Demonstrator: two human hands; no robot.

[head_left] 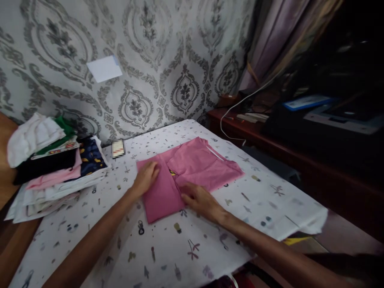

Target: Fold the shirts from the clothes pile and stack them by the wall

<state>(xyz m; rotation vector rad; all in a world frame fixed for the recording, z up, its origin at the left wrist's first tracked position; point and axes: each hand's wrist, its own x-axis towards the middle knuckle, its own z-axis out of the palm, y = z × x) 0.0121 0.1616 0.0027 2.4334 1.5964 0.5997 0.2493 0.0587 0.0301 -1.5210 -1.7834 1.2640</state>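
A pink garment, perhaps a T-shirt [199,162], lies partly folded on a white printed cloth [120,240]. Its near left part is doubled over into a smooth flap, while the far right part is spread and a little wrinkled. A small yellow and black patch shows by the fold. My left hand [147,177] rests flat on the flap's upper left side, fingers stretched out. Bent fingers of my right hand [200,200] pinch the garment at the fold's right edge; their tips are partly hidden.
At the left stands a stack of folded clothes [57,168]. A small pale box-like item [118,148], blurred out, sits near the wall. On the right, a dark red wooden table [318,176] carries a white cable [223,116] and dim objects. Patterned wallpaper [147,60] closes off the back.
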